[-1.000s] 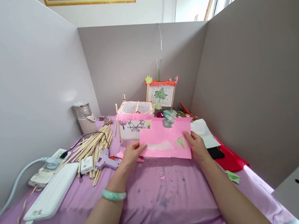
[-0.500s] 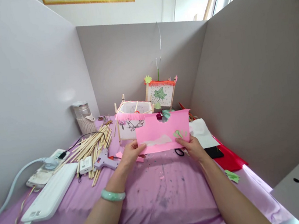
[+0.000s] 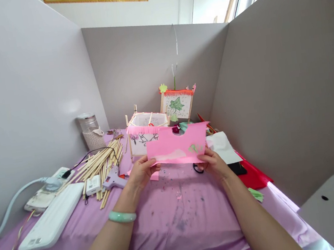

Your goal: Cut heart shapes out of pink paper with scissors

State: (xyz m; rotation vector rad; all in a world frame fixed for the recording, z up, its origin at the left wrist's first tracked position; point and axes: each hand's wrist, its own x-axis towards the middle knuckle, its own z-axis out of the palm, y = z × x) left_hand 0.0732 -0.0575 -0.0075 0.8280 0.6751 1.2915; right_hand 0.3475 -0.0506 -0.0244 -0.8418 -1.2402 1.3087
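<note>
A sheet of pink paper (image 3: pixel 173 145) is held up above the table between my two hands. It has a rounded notch in its top edge, a pale patch low down and green marks at the lower right. My left hand (image 3: pixel 141 172) pinches the lower left corner. At the lower right edge, my right hand (image 3: pixel 214 163) grips the sheet. Behind the paper stands a stick-framed lantern (image 3: pixel 141 142) with pink fringe and a line drawing, partly covered by the sheet. The black handle loop of scissors (image 3: pixel 197 168) shows beside my right fingers.
A purple cloth (image 3: pixel 179 214) covers the table. At left lie wooden sticks (image 3: pixel 98 163), a glue gun (image 3: pixel 114 178), a white power bank (image 3: pixel 52 217) and a jar (image 3: pixel 91 131). Behind stands a leaf-decorated lantern (image 3: pixel 179 104). At right are white paper (image 3: pixel 223 148) and red material (image 3: pixel 257 174).
The pink paper has shifted slightly left and up in view, and its tilt has changed. My right fingers have moved up its right edge. Both hands still hold it.
</note>
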